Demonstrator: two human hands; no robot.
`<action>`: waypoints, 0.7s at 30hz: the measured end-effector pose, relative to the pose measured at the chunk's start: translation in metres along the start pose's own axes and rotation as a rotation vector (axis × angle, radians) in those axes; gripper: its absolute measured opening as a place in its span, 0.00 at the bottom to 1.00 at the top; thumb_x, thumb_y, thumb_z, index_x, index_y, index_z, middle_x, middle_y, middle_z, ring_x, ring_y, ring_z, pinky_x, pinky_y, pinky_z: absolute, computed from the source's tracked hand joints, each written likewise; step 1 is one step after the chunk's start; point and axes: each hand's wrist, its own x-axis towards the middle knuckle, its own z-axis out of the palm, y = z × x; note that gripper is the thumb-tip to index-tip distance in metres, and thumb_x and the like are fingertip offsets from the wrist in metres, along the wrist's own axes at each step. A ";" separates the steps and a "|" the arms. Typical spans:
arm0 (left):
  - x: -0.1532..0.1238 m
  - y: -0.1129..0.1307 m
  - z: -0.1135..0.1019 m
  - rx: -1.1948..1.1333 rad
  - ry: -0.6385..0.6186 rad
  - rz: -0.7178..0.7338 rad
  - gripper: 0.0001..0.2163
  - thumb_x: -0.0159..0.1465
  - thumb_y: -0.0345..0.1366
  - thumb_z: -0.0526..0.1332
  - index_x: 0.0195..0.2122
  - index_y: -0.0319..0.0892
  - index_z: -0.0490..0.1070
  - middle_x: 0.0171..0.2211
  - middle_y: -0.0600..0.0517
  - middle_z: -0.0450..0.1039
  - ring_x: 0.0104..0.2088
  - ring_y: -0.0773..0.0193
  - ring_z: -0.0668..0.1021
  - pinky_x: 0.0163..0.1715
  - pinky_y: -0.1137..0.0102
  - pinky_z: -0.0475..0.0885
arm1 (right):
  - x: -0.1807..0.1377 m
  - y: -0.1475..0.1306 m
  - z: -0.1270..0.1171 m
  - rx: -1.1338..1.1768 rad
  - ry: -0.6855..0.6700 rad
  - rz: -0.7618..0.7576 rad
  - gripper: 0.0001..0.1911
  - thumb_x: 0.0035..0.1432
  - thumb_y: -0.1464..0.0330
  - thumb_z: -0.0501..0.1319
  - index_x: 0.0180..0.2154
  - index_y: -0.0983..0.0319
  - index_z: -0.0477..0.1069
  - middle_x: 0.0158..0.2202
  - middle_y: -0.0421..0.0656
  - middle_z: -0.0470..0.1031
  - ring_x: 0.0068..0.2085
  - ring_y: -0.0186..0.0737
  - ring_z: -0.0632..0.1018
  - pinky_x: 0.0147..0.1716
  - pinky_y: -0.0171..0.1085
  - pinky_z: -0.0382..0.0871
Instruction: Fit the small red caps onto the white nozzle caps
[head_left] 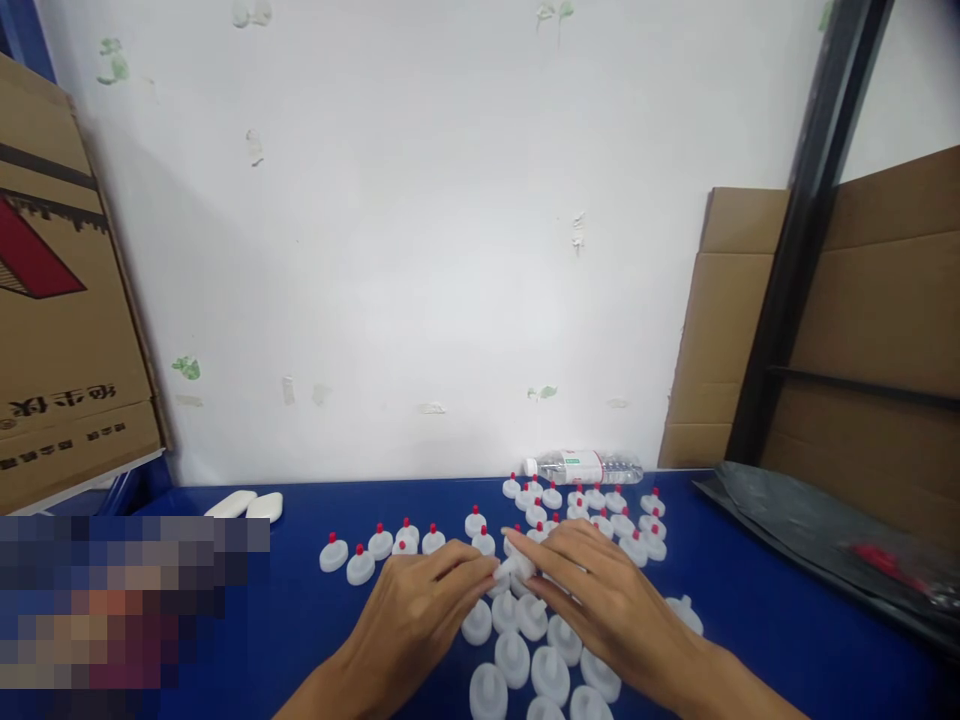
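Observation:
Both my hands meet over a spread of small white round plastic caps on a blue table [750, 600]. My left hand [416, 615] and my right hand [600, 590] pinch one white cap [512, 568] between their fingertips. Several caps with red tips [600, 505] stand in rows just beyond my fingers. Plain white caps [517, 655] lie under and in front of my wrists. More red-tipped caps [360, 560] stand in a loose row to the left.
A clear water bottle [589, 466] lies on its side against the white wall. Two white oval pieces [247, 505] rest at back left. Cardboard boxes [60, 300] stand left and right, with a black metal post [802, 230] and dark plastic sheet [817, 530] at right.

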 end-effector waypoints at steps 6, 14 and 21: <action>0.000 0.000 0.000 -0.034 0.024 -0.002 0.08 0.74 0.32 0.56 0.49 0.42 0.74 0.37 0.52 0.80 0.29 0.68 0.82 0.23 0.74 0.68 | -0.002 0.000 -0.001 0.024 -0.006 0.085 0.16 0.72 0.66 0.56 0.59 0.58 0.67 0.48 0.49 0.78 0.46 0.47 0.80 0.43 0.48 0.78; 0.002 0.004 0.000 -0.071 0.018 -0.012 0.08 0.74 0.32 0.57 0.50 0.43 0.74 0.38 0.51 0.81 0.32 0.68 0.83 0.25 0.76 0.70 | -0.002 -0.003 -0.002 0.131 -0.065 0.140 0.15 0.71 0.64 0.58 0.56 0.60 0.66 0.55 0.50 0.78 0.52 0.46 0.81 0.49 0.44 0.78; 0.002 0.005 0.002 -0.054 0.031 -0.012 0.07 0.74 0.33 0.57 0.48 0.43 0.73 0.37 0.53 0.80 0.30 0.69 0.82 0.25 0.76 0.70 | -0.003 -0.005 -0.002 0.157 0.029 0.043 0.16 0.69 0.65 0.62 0.56 0.62 0.68 0.48 0.48 0.82 0.47 0.43 0.83 0.47 0.40 0.79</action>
